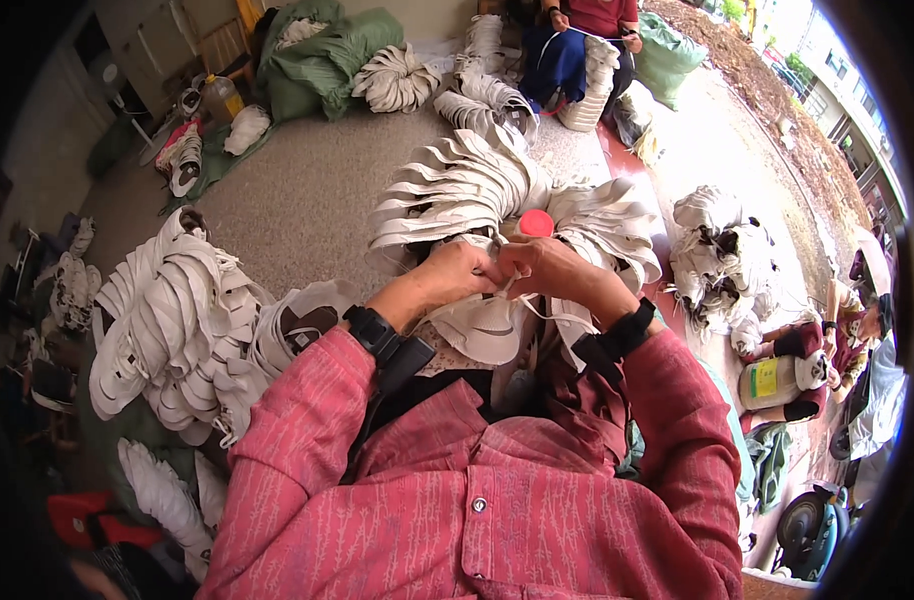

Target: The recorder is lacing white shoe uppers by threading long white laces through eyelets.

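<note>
Through the head camera I am seeing the right hand (552, 266) pinching a thin white lace (515, 284), the left hand (455, 272) curling closed beside it, its hold hidden. On their near side, an off-white, curved shoe upper (482, 332) is pointing its rounded end near, long axis seemingly running near to far.

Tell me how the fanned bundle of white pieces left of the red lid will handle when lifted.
The fanned bundle will probably flex and splay, since its thin pieces overlap with gaps between their edges. It may be light for its bulk, as the pieces look thin. Rolling seems unlikely, given its broad, uneven arc.
</note>
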`<action>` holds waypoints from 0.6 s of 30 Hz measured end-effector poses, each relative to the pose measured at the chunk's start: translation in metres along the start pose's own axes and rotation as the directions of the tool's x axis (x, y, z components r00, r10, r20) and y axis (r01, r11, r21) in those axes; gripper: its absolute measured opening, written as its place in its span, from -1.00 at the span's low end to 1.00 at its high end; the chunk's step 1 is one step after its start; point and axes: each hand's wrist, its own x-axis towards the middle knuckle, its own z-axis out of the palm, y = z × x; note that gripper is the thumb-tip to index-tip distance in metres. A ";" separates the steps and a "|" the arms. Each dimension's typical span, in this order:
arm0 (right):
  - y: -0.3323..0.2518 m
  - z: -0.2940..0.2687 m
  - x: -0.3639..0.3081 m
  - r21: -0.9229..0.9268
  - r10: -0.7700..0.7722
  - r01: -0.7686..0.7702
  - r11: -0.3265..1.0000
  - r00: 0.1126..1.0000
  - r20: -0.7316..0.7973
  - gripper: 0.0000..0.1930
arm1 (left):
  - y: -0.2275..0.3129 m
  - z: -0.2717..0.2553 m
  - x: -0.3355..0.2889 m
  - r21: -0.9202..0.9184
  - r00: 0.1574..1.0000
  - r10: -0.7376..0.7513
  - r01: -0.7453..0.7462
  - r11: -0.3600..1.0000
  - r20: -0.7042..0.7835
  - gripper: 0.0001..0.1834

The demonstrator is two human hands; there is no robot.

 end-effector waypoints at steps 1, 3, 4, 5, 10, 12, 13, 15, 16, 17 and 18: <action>0.001 0.001 -0.002 0.043 0.033 -0.032 0.999 0.999 -0.018 -0.65 | 0.000 0.000 0.003 0.006 1.000 0.009 -0.009 1.000 -0.009 -0.82; 0.001 0.004 -0.004 0.009 0.024 -0.023 1.000 0.998 -0.059 -0.65 | -0.001 0.001 0.007 0.050 0.998 -0.046 0.044 0.998 0.053 -0.82; 0.001 0.006 -0.005 -0.009 0.009 -0.010 1.000 0.997 -0.081 -0.66 | -0.001 0.003 0.008 0.050 0.998 -0.046 0.043 0.998 0.053 -0.82; 0.001 0.007 -0.005 -0.013 0.008 -0.009 1.000 0.996 -0.091 -0.66 | -0.001 0.006 0.008 0.110 0.999 -0.020 0.015 0.994 0.043 -0.84; 0.003 0.010 -0.004 0.104 -0.061 0.067 0.992 0.997 -0.056 -0.69 | 0.002 -0.010 -0.003 0.559 0.937 0.314 -0.179 0.809 -0.155 -0.89; 0.003 0.014 -0.001 0.117 -0.047 0.056 0.992 0.996 -0.081 -0.71 | -0.002 -0.042 -0.018 0.654 0.800 0.450 -0.098 0.751 -0.397 -0.90; 0.002 0.018 0.001 0.146 -0.039 0.052 0.988 0.995 -0.094 -0.72 | -0.002 -0.053 -0.025 0.522 0.732 0.394 -0.061 0.851 -0.556 -0.87; -0.001 0.028 0.005 0.093 -0.071 0.086 0.992 0.985 -0.156 -0.75 | -0.002 -0.064 -0.042 0.371 0.721 0.270 -0.019 0.928 -0.638 -0.80; -0.005 0.034 0.007 -0.042 -0.017 0.010 0.999 0.984 -0.179 -0.75 | -0.001 -0.061 -0.047 0.365 0.738 0.251 -0.007 0.931 -0.626 -0.80; -0.008 0.040 0.009 -0.178 0.041 -0.076 0.981 0.979 -0.197 -0.76 | 0.000 -0.056 -0.054 0.154 0.779 0.161 -0.084 0.984 -0.606 -0.75; -0.012 0.044 0.010 -0.190 0.051 -0.101 0.977 0.966 -0.252 -0.80 | 0.000 -0.049 -0.060 -0.070 0.823 0.079 -0.142 0.987 -0.562 -0.68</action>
